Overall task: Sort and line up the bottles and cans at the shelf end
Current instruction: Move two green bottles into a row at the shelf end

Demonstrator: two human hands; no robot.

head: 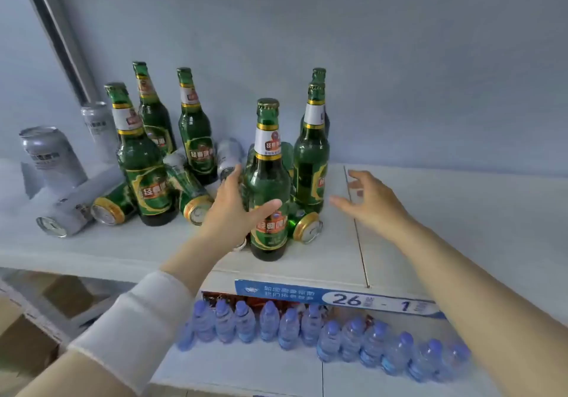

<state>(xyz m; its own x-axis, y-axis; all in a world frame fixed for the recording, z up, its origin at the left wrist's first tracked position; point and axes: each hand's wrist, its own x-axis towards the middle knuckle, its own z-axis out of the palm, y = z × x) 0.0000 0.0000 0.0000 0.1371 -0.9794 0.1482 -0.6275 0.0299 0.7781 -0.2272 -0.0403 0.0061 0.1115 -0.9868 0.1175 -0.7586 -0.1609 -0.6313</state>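
Several green beer bottles stand on the white shelf (pixel 430 227), mixed with cans. My left hand (pixel 236 209) wraps around the lower body of the front green bottle (pixel 268 163), thumb across its label. My right hand (pixel 368 199) hovers open to the right of that bottle, holding nothing. Another upright bottle (pixel 311 156) stands just behind, with a third one behind it. A green can (pixel 304 226) lies on its side at the front bottle's base. At left stand three more bottles (pixel 141 163). Green cans (pixel 110 209) and silver cans (pixel 70 212) lie tipped there.
Two silver cans (pixel 50 156) stand upright at the far left by a metal upright post (pixel 58 33). A blue price strip (pixel 338 298) edges the shelf. Several small water bottles (pixel 307 329) line the shelf below. Cardboard boxes (pixel 27 344) sit lower left.
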